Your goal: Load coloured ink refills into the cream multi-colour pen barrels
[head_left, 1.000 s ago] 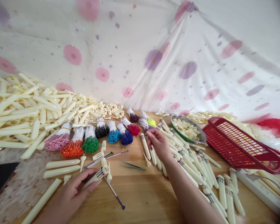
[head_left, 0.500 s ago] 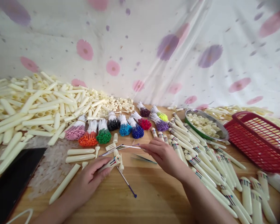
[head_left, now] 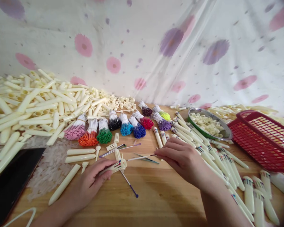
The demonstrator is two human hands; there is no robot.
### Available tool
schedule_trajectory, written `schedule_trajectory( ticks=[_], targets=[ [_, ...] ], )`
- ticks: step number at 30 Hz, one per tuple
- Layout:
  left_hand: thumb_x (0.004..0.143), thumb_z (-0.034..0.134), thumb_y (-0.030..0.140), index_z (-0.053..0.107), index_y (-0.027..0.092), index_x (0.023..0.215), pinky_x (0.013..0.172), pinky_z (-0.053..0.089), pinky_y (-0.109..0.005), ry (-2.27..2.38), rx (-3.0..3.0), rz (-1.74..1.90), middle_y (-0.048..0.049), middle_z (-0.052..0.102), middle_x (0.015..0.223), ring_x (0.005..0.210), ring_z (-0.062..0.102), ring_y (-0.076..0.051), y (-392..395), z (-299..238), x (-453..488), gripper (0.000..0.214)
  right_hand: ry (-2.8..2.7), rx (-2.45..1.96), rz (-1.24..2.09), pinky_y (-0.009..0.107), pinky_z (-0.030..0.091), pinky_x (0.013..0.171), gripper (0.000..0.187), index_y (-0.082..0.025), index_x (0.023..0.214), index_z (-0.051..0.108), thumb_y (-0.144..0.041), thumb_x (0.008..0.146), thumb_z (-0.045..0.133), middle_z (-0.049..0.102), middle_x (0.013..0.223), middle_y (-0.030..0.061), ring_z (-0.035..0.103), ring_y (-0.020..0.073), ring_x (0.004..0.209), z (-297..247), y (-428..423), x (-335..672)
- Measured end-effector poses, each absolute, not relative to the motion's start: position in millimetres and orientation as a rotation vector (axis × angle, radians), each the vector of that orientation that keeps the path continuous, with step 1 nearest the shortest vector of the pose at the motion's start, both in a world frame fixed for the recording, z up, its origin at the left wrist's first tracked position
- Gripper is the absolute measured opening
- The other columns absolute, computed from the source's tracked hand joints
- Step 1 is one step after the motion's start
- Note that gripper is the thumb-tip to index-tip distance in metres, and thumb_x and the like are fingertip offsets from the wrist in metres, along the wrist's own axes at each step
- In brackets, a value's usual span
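My left hand (head_left: 92,181) is closed around a cream multicolour pen barrel (head_left: 115,167), its slotted open end facing right. Coloured refill pieces show in the slots. Between the fingertips of my right hand (head_left: 180,159) is a thin pen refill (head_left: 142,157), dark at the pinched end. Its white end reaches the barrel's opening; whether it is inside I cannot tell. Just beyond the barrel lie several loose refills (head_left: 112,150), and a purple-tipped refill (head_left: 130,184) lies in front of it. Thin tweezers (head_left: 150,160) rest on the table under the held refill.
Bundles of coloured refills (head_left: 104,132) stand behind my hands. A heap of cream barrels (head_left: 38,107) fills the left, with a phone (head_left: 15,186) nearer. Many pens (head_left: 213,157) lie right, by a metal bowl (head_left: 227,137) of small cream parts and a red basket (head_left: 262,142).
My right hand has moved right from the loose refills and now holds one refill out, lined up with the barrel. The left hand stays nearly in place, with the barrel's open end slightly turned.
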State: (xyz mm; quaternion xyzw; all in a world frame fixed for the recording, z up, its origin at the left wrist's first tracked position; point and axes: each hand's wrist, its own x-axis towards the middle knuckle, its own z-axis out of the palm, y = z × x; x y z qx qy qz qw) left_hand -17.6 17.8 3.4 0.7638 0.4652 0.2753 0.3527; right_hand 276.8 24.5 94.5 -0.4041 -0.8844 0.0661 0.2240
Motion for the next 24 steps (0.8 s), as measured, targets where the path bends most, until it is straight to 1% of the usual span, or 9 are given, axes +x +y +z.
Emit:
schedule_trajectory(
  ticks=[6,11,19,24],
  targets=[
    [0.086,0.048,0.025,0.06,0.03,0.112,0.08,0.05,-0.022,1.19,2.012,0.725,-0.0001,0.069,0.105,0.091,0.064,-0.017,16,2,-17,0.029,-2.499,-1.086,0.235,0.026,0.037,0.06,0.024,-0.016,0.088,0.064,-0.011,0.09,0.041,0.06,0.069,0.0044,0.049,0.0151,0.069,89,24,264],
    [0.086,0.049,0.022,0.059,0.034,0.114,0.085,0.048,-0.021,1.148,2.049,0.707,0.0024,0.068,0.109,0.099,0.062,-0.016,18,0,-18,0.032,-2.504,-1.072,0.298,0.026,0.036,0.061,0.022,-0.016,0.088,0.064,-0.012,0.09,0.043,0.059,0.07,0.0038,0.048,0.0146,0.07,86,23,260],
    [0.086,0.047,0.023,0.06,0.031,0.113,0.083,0.049,-0.022,1.149,2.058,0.677,0.0007,0.068,0.11,0.099,0.063,-0.017,17,6,-15,0.03,-2.514,-1.043,0.319,0.026,0.036,0.06,0.022,-0.016,0.088,0.064,-0.014,0.091,0.042,0.059,0.069,0.0042,0.047,0.0151,0.069,86,23,258],
    [0.088,0.046,0.023,0.058,0.033,0.116,0.085,0.048,-0.023,1.136,2.059,0.644,0.0014,0.067,0.11,0.099,0.062,-0.016,16,5,-16,0.032,-2.514,-1.032,0.322,0.026,0.036,0.061,0.021,-0.016,0.088,0.064,-0.015,0.091,0.044,0.06,0.069,0.0041,0.048,0.0146,0.069,88,22,255]
  ],
)
